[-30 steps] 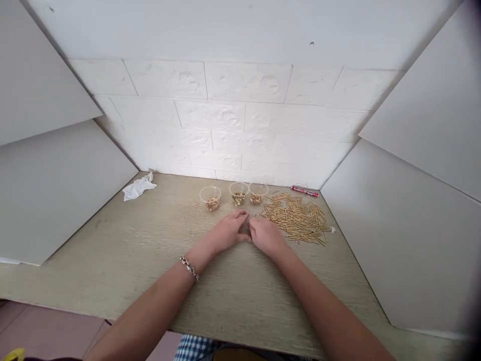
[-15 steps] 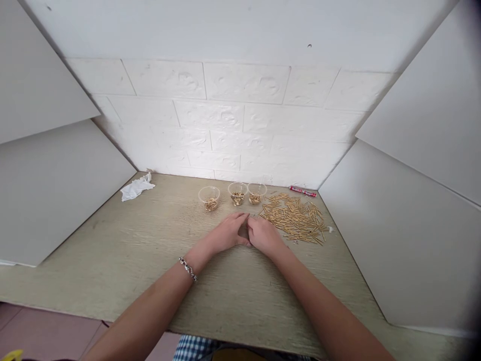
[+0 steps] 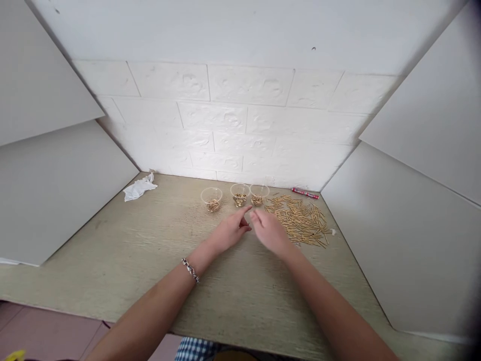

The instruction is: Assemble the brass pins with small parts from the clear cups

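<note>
My left hand (image 3: 230, 231) and my right hand (image 3: 269, 230) hover a little above the table, a short gap between them, just in front of three clear plastic cups. The left cup (image 3: 211, 199), middle cup (image 3: 239, 195) and right cup (image 3: 259, 194) each hold small gold pieces. My left fingers are drawn together over the thumb, pointing at the middle cup. My right fingertips are pinched together below the right cup. What either hand holds is too small to see. A pile of thin gold sticks (image 3: 300, 219) lies just right of my right hand.
The worn beige table (image 3: 150, 250) is boxed in by white panels left and right and a white brick wall behind. A crumpled white tissue (image 3: 139, 188) lies at the back left. A small red wrapper (image 3: 304, 192) lies by the wall behind the sticks.
My hands were pressed together on the table. They have now drawn apart and lifted slightly towards the cups, the right one moving forward.
</note>
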A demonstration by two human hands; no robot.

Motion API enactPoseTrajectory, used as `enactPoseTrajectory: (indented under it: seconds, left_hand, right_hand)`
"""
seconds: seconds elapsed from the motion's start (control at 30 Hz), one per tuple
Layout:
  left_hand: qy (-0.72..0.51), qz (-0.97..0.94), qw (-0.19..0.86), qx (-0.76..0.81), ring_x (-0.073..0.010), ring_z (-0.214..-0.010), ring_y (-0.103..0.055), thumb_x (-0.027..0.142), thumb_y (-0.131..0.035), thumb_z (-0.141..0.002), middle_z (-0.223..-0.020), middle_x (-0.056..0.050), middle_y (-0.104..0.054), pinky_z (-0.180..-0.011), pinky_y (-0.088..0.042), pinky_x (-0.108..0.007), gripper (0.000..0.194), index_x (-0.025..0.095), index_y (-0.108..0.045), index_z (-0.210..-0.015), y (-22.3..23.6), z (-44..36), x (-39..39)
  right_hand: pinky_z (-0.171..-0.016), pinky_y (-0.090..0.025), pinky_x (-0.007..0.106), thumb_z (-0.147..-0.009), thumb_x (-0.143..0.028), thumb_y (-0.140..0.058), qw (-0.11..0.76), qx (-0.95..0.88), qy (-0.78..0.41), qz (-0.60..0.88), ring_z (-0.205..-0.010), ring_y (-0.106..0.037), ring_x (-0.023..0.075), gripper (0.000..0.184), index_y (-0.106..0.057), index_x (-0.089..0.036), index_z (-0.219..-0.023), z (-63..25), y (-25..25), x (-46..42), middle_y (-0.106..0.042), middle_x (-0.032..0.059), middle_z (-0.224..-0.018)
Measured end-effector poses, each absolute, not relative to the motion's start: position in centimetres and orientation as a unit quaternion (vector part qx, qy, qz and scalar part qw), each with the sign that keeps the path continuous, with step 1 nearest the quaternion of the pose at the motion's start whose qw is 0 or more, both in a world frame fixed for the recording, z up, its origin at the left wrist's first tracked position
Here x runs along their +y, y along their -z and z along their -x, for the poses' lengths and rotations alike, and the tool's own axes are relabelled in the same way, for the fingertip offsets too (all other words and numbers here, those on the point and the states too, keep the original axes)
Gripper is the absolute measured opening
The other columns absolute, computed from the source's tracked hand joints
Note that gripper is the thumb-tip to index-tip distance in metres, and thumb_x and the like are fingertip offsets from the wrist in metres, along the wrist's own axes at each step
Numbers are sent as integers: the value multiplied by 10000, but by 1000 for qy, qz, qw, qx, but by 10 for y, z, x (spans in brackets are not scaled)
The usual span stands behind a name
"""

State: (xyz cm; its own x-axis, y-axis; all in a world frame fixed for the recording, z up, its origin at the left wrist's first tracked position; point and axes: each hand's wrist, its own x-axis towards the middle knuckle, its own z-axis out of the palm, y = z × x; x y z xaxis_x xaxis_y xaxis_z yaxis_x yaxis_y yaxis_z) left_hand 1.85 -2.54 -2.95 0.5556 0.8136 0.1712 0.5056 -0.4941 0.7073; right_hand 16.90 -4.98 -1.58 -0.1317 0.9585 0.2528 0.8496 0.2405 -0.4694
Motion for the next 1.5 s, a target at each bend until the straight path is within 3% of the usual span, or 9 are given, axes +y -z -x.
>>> enactPoseTrajectory:
  seconds: [0.13,0.3,0.53,0.7,0.87,0.97,1.03,1.23,1.5]
  left_hand:
    - [-286,-820,293,401,-119,-704,-563,156,-518,-780,-803,-12,-647,-717,-438,-247,453,222,-490,-1227,25,-19,-24]
    - [-318,-790,290,437,-119,-664,-547,242,-576,-751,-794,-25,-666,-667,-426,-236,139,182,-676,-826,23,-17,-19]
    - [-341,-735,356,466,-121,-556,-494,375,-587,-709,-579,-3,-603,-543,-352,-223,228,169,-655,-638,15,-15,-19]
    - [-336,-721,380,473,-98,-480,-395,480,-464,-766,-440,22,-435,-492,-282,-218,447,161,-464,-452,11,-15,-23]
    - [-352,-686,426,474,-89,-477,-356,527,-414,-779,-455,39,-377,-503,-274,-224,467,170,-385,-479,12,-17,-22]
    - [-368,-623,522,452,-81,-477,-378,548,-500,-718,-491,41,-422,-496,-295,-217,429,163,-439,-536,15,-17,-17]
    - [-385,-573,578,435,-69,-465,-369,546,-569,-668,-501,44,-431,-475,-285,-205,413,155,-473,-573,17,-17,-15]
    - [-426,-454,687,374,-40,-495,-412,482,-703,-578,-641,8,-544,-488,-307,-179,401,128,-562,-705,13,-18,-19]
    - [-419,-501,639,406,-49,-427,-360,605,-536,-679,-498,31,-449,-432,-250,-197,474,140,-492,-595,9,-28,-31]
  right_hand:
    - [-792,-364,316,-855,-305,-405,317,-702,31,637,-916,-477,212,254,-617,-166,-831,-185,-12,-11,-554,92,-940]
    - [-833,-377,329,-787,-205,-479,125,-745,16,655,-1010,-464,249,215,-675,-128,-831,-187,-29,37,-576,138,-998]
    - [-805,-436,344,-618,-219,-696,-75,-735,-31,673,-1015,-542,292,434,-642,-86,-1027,-171,-29,65,-639,194,-995]
    - [-778,-448,347,-706,-158,-594,-77,-734,-37,673,-964,-591,282,353,-635,-69,-1045,-172,-25,72,-632,219,-1019]
    - [-751,-438,329,-720,-164,-565,-66,-754,-25,653,-953,-586,277,316,-637,-57,-1008,-180,-32,66,-633,215,-1007]
    - [-741,-420,327,-768,-207,-517,13,-772,-6,635,-923,-577,260,226,-658,-78,-890,-186,-39,55,-638,187,-971]
    - [-756,-402,313,-808,-230,-468,136,-769,-18,624,-904,-563,221,220,-651,-111,-828,-190,-40,41,-641,138,-937]
    - [-541,-390,236,-765,-467,-508,529,-572,-299,550,-574,-504,122,328,-608,-154,-775,-181,-4,-17,-593,10,-659]
    - [-503,-398,233,-709,-468,-594,605,-478,-425,474,-513,-473,97,307,-594,-162,-683,-154,23,-46,-566,5,-605]
